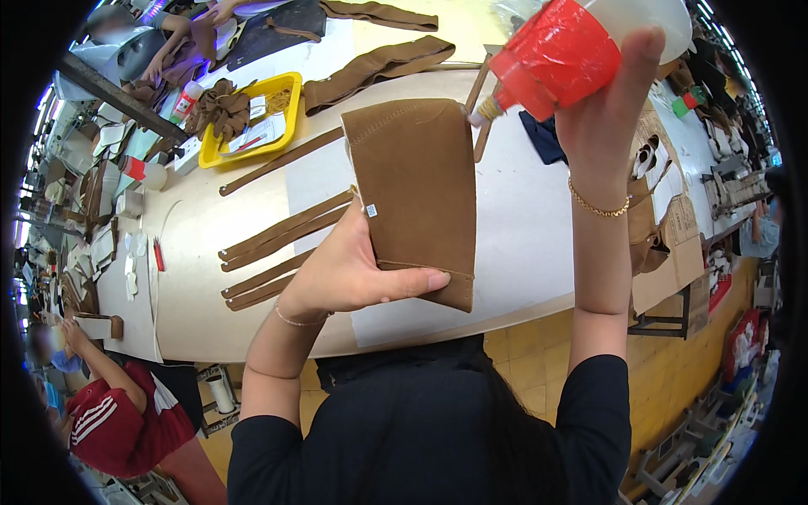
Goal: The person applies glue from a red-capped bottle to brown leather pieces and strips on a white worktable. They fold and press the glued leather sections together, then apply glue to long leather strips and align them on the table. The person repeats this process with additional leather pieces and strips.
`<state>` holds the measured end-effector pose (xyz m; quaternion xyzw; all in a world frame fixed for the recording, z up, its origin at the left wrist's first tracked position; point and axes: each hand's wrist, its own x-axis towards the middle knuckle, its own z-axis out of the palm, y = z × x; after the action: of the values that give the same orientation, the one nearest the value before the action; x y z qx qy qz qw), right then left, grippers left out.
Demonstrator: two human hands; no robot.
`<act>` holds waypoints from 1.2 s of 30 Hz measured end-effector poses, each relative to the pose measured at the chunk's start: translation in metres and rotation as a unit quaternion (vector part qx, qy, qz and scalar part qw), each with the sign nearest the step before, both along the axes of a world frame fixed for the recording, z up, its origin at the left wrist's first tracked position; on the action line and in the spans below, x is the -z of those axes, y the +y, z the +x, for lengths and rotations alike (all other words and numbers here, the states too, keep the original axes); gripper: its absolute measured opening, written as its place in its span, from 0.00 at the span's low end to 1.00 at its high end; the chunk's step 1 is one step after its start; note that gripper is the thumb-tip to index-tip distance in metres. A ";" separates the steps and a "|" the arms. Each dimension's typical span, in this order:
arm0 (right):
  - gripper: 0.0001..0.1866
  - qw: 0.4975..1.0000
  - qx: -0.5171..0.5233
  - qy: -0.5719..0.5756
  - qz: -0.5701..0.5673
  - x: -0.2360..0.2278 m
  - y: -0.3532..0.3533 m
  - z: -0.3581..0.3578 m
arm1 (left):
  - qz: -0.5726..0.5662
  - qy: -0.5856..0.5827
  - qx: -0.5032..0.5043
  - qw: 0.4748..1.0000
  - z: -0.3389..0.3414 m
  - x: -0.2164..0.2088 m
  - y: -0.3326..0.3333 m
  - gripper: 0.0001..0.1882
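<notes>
The left hand (341,269) clamps the brown panel (421,185) by its lower left edge, above the worktop (189,311). The right hand (602,126) grips a red-banded bottle (560,55), its nozzle (486,112) at the panel's upper right edge, contact unclear. Brown strips (286,229) crowd the left; bare room opens rightward.

From the wearer's head, a fisheye camera is looking down past a black short-sleeved shirt (387,429), closely framing the bare left hand (341,269) and bare right hand (596,130) above a pale worktable (194,290).
</notes>
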<state>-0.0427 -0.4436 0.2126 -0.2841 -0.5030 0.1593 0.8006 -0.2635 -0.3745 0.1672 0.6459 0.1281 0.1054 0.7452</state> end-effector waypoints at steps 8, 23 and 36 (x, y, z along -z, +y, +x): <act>0.30 0.998 0.003 0.048 -0.027 -0.017 0.010 -0.004 | -0.007 -0.002 0.015 1.000 -0.004 0.000 0.000 0.41; 0.31 1.000 0.006 -0.004 0.010 -0.001 0.012 0.004 | -0.016 -0.008 -0.001 1.000 -0.005 0.001 -0.004 0.44; 0.45 0.965 0.201 -0.082 -0.145 0.045 -0.021 0.018 | 0.015 -0.025 -0.020 0.999 -0.003 -0.001 -0.002 0.37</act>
<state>-0.0245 -0.4651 0.1681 -0.5051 -0.4710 0.0421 0.7220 -0.2668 -0.3761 0.1677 0.6518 0.1207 0.1384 0.7358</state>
